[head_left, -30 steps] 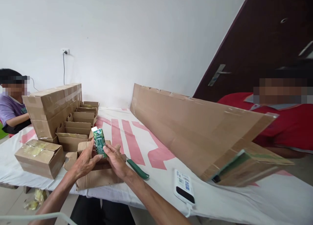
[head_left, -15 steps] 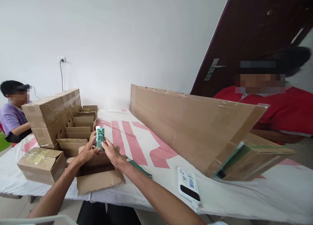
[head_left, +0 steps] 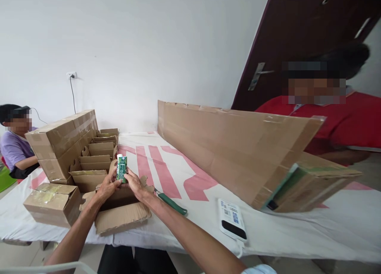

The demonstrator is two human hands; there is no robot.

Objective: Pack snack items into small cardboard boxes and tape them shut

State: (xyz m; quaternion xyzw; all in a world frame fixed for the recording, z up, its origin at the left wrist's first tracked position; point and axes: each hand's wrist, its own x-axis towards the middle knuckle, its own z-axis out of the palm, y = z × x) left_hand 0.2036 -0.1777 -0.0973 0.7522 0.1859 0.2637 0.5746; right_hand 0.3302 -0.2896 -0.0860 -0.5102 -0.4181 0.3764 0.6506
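Both of my hands hold a small green drink carton [head_left: 121, 168] upright over an open cardboard box [head_left: 122, 212]. My left hand [head_left: 106, 186] grips its left side and my right hand [head_left: 135, 185] pinches its right side. The carton has a white top. The box's front flap hangs towards me over the table edge. What is inside the box is hidden by my hands.
A green-handled knife [head_left: 171, 202] lies right of my wrist. A white power bank [head_left: 232, 224] sits near the front edge. Stacked and open cartons [head_left: 89, 155] stand at left, a taped box [head_left: 49, 202] in front. A long cardboard sheet [head_left: 232, 147] stands at right. Two other people sit nearby.
My hands have moved the green carton further from me and slightly lower over the open box. The view has shifted a little to the right.
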